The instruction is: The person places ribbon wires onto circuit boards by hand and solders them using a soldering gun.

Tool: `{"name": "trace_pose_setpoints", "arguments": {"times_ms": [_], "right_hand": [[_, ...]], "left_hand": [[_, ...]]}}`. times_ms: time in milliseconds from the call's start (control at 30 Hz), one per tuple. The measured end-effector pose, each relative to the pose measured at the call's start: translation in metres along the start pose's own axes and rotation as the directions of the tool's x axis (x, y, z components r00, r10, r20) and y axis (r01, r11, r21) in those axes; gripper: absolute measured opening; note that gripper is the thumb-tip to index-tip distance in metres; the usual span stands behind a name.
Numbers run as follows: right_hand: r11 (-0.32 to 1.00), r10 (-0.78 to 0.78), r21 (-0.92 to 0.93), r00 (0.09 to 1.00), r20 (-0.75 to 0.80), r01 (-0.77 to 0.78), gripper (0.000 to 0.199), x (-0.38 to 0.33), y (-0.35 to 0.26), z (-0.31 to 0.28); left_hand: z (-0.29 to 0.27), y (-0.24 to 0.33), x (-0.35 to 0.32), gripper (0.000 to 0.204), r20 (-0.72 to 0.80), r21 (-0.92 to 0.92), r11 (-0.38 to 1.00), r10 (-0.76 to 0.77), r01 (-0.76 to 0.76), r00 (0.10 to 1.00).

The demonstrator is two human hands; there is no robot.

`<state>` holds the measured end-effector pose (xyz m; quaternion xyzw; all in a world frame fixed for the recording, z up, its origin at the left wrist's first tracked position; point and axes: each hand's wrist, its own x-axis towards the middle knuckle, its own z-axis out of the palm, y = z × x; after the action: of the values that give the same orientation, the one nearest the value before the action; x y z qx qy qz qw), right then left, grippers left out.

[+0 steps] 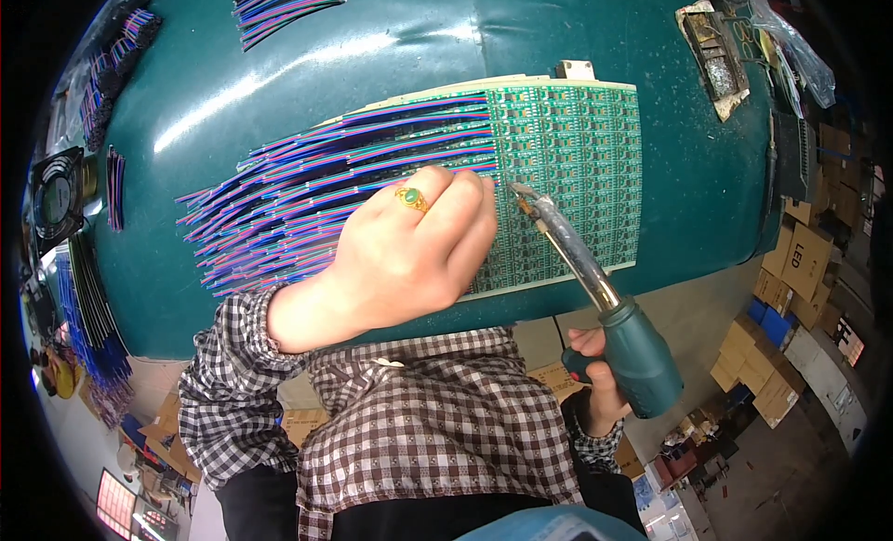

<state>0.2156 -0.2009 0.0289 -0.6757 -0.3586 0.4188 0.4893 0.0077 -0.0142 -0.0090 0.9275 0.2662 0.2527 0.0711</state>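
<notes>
A green circuit board panel [577, 160] lies on the teal table [279, 76], with rows of red, blue and purple wires [307, 197] fanning out from its left edge. My left hand [409, 253], wearing a gold ring with a green stone, rests palm down on the wires and the board's left part, fingertips at the wire ends. My right hand [595, 378] grips the teal handle of a soldering iron [595, 290]. Its metal tip touches the board just right of my left fingertips.
More wire bundles lie at the table's top left [288, 3] and along its left edge [116, 183]. A small fan [56, 197] sits far left. A metal tray with solder residue [714, 59] stands at the top right. Cardboard boxes [791, 290] crowd the floor to the right.
</notes>
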Motion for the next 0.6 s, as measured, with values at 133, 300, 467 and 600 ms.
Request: {"name": "trace_pose_setpoints", "arguments": {"times_ms": [133, 300, 467, 600], "right_hand": [[0.999, -0.032, 0.018, 0.999, 0.001, 0.032, 0.053, 0.002, 0.001, 0.000], [0.997, -0.074, 0.029, 0.997, -0.028, 0.075, 0.045, 0.009, -0.008, 0.013], [0.979, -0.080, 0.180, 0.993, -0.087, 0.095, 0.054, 0.016, 0.003, 0.013], [0.933, -0.090, 0.341, 0.993, -0.079, 0.112, 0.059, 0.029, 0.013, 0.010]], "left_hand": [[0.001, 0.000, 0.000, 0.040, -0.001, -0.001, 1.000, -0.001, 0.001, 1.000], [-0.001, 0.000, 0.001, 0.040, 0.007, 0.010, 1.000, -0.003, 0.003, 1.000], [0.005, -0.005, 0.002, 0.034, -0.053, 0.090, 0.994, 0.062, -0.057, 0.997], [-0.017, 0.005, 0.002, 0.039, 0.166, 0.012, 0.996, -0.093, 0.092, 0.982]]}}
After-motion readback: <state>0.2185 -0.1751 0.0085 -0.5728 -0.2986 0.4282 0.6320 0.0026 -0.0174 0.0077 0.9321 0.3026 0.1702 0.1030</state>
